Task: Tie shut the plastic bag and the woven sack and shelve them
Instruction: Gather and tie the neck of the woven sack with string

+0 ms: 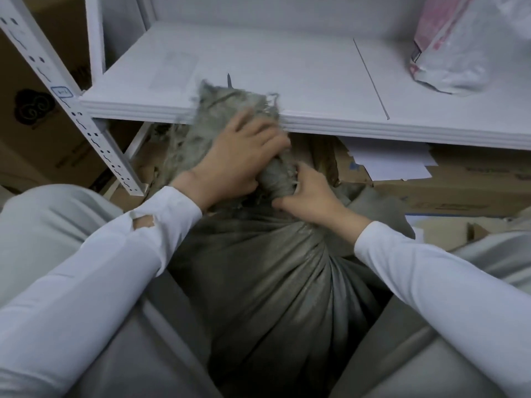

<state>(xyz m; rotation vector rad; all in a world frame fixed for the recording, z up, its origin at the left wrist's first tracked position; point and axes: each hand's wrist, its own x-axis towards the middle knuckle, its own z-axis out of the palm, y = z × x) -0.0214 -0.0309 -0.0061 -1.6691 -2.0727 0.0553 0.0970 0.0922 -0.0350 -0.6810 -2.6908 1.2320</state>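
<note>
shelf [316, 81] edge behind woven sack [258, 282] | left hand [232, 165] grips its neck; right hand [310, 196] pinches it

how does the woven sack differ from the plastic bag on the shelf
The woven sack is dull grey-green with a frayed mouth; the plastic bag is translucent white over something pink. The sack stands in front of and below the shelf; the bag sits on it. The left hand and right hand grip the sack's gathered neck; nothing touches the bag.
</note>
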